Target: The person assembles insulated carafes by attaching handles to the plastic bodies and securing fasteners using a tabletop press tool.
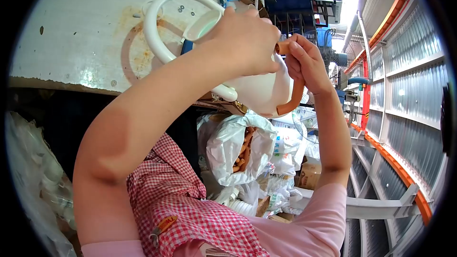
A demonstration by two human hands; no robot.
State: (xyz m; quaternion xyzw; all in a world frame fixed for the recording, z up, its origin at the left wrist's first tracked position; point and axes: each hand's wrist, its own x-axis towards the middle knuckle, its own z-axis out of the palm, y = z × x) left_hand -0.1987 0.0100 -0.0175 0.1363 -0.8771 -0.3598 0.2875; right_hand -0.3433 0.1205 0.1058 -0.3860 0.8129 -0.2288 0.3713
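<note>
My right hand (304,62) is closed around an orange-brown curved tube (294,99), with the thumb near its upper end. That open end points toward my left hand (245,40), whose fingers are curled; what they grip is hidden. Behind the left hand, a white cup-like part (202,27) with a pale green inside shows at the table edge. A thick white tube (153,24) loops around it and passes under my left forearm. Below both hands there is a large smooth white piece (257,90), partly covered by them.
A worn white table (85,33) with rust stains and small metal bits lies to the left. Under the hands, a white plastic bag (221,154) holds several orange-brown curved pieces (245,150). More bags and a cardboard box (310,175) stand nearby. A metal-sheet wall (409,100) runs along the right.
</note>
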